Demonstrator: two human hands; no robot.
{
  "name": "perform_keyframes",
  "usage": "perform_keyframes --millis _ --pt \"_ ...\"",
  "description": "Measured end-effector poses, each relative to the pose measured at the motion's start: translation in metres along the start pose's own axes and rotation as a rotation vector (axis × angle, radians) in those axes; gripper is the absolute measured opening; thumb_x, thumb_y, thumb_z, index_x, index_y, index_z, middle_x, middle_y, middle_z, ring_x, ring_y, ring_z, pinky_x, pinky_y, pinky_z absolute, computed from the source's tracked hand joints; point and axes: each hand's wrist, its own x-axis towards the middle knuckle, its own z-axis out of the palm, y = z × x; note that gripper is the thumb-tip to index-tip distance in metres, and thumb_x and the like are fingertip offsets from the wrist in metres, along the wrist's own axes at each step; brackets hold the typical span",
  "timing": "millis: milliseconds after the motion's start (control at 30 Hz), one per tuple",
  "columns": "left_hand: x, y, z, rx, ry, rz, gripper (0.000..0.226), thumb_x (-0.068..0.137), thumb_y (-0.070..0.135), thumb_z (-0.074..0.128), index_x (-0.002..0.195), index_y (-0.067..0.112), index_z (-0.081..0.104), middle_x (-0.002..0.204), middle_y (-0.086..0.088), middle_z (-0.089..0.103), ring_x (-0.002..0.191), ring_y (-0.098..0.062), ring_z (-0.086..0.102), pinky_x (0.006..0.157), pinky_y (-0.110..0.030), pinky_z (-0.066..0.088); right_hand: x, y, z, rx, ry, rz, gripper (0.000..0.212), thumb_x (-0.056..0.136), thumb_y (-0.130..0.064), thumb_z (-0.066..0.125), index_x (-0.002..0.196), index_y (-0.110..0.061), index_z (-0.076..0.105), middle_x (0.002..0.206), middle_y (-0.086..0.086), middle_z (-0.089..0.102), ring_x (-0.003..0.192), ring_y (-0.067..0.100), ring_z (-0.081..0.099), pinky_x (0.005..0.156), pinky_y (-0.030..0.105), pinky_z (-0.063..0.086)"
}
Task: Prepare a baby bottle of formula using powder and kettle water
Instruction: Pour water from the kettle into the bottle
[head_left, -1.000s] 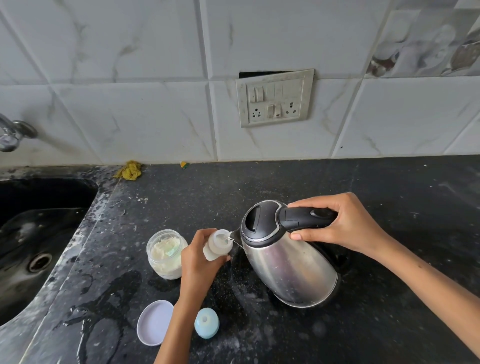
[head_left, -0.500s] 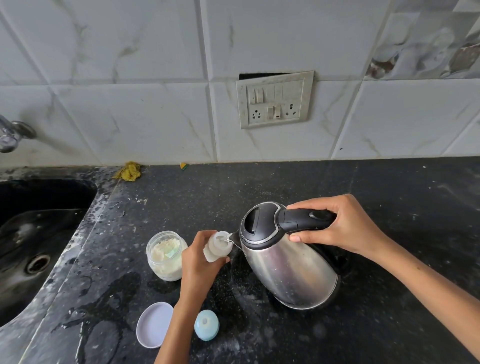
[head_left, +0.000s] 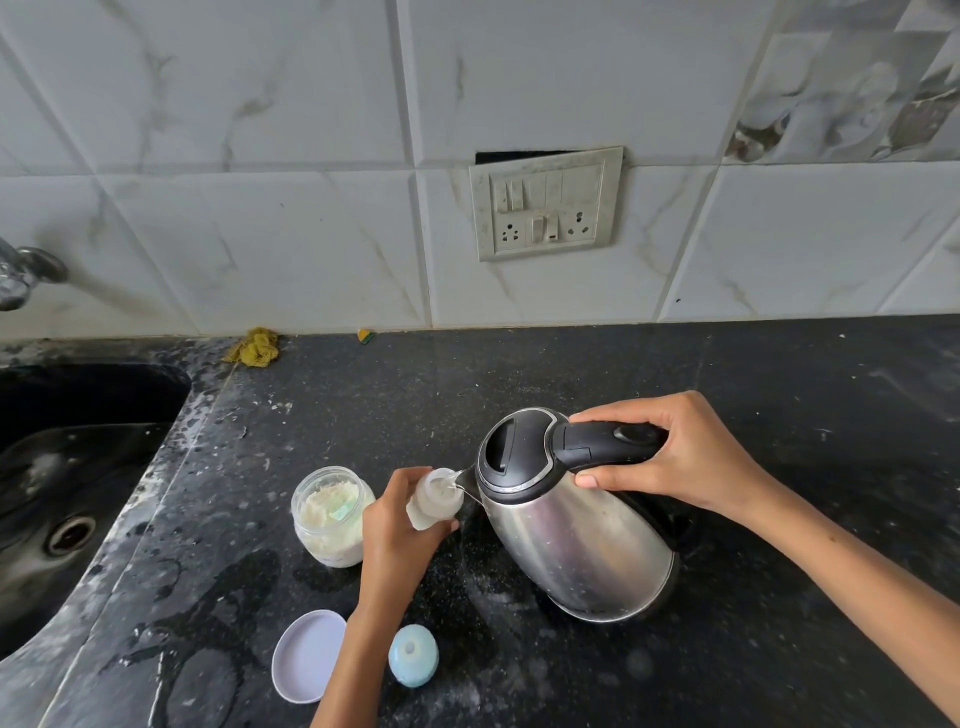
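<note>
L hand (head_left: 397, 525) curled, gripping w/ fingers wrapped, forearm rising from below. R hand (head_left: 675, 457) clenched, thumb underneath, arm from lower right.

A tilted steel kettle (head_left: 576, 540) touches its spout to the small open bottle (head_left: 434, 499); the open powder jar (head_left: 332, 514) stands just left.

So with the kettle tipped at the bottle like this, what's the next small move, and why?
Probably hold the tilt and let the water run. The right hand grips the kettle by its handle, spout at the mouth of the bottle that the left hand holds. How full the bottle is cannot be told, so righting the kettle seems premature.
</note>
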Motion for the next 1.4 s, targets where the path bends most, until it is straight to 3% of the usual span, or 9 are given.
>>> perform_keyframes --millis 167,600,933,1100,1267,1400 --pt "-0.001 0.000 -0.001 -0.003 -0.001 -0.001 0.054 0.060 0.009 0.088 0.103 0.025 0.060 0.094 0.019 0.068 0.092 -0.006 0.065 0.076 -0.027 0.053 0.000 -0.001 0.001 -0.007 0.002 0.012 0.051 0.057 -0.028 0.093 0.105 -0.028 0.076 0.100 -0.019 0.075 0.096 -0.007 0.068 0.086 0.011 0.050" --pt "0.001 -0.005 0.001 -0.038 -0.007 -0.007 0.055 0.059 0.009 0.088 0.104 0.026 0.060 0.097 0.016 0.069 0.094 -0.005 0.065 0.081 -0.036 0.056 0.000 0.002 0.002 -0.005 0.015 0.005 0.052 0.056 -0.026 0.093 0.105 -0.029 0.075 0.100 -0.020 0.074 0.097 -0.007 0.067 0.086 0.010 0.049" --pt "0.003 0.004 0.004 -0.076 -0.033 0.015 0.056 0.059 0.011 0.089 0.104 0.026 0.060 0.099 0.014 0.069 0.096 -0.005 0.065 0.080 -0.015 0.050 -0.008 0.008 0.001 0.017 0.056 0.004 0.050 0.057 -0.026 0.092 0.104 -0.031 0.075 0.100 -0.022 0.074 0.097 -0.005 0.068 0.086 0.011 0.050" --pt "0.001 0.010 0.007 -0.098 -0.051 0.031 0.057 0.057 0.010 0.090 0.103 0.027 0.060 0.101 0.015 0.069 0.098 -0.002 0.065 0.084 -0.018 0.051 -0.022 0.019 0.001 0.075 0.142 -0.009 0.051 0.058 -0.031 0.091 0.107 -0.026 0.075 0.102 -0.016 0.075 0.098 0.001 0.070 0.086 0.018 0.053" --pt "-0.002 0.016 0.008 -0.096 -0.065 0.031 0.058 0.057 0.011 0.091 0.100 0.033 0.058 0.100 0.017 0.068 0.096 0.004 0.064 0.083 -0.014 0.048 -0.047 0.040 0.016 0.220 0.340 0.024 0.053 0.057 -0.037 0.087 0.108 -0.030 0.074 0.104 -0.015 0.075 0.098 0.007 0.071 0.085 0.016 0.053" --pt "-0.003 0.017 0.003 -0.081 -0.057 0.014 0.059 0.057 0.011 0.090 0.098 0.037 0.055 0.100 0.018 0.067 0.096 0.004 0.063 0.082 -0.013 0.048 -0.053 0.053 0.033 0.229 0.442 0.046 0.053 0.061 -0.033 0.088 0.110 -0.022 0.072 0.106 -0.013 0.075 0.098 0.008 0.071 0.086 0.021 0.054"
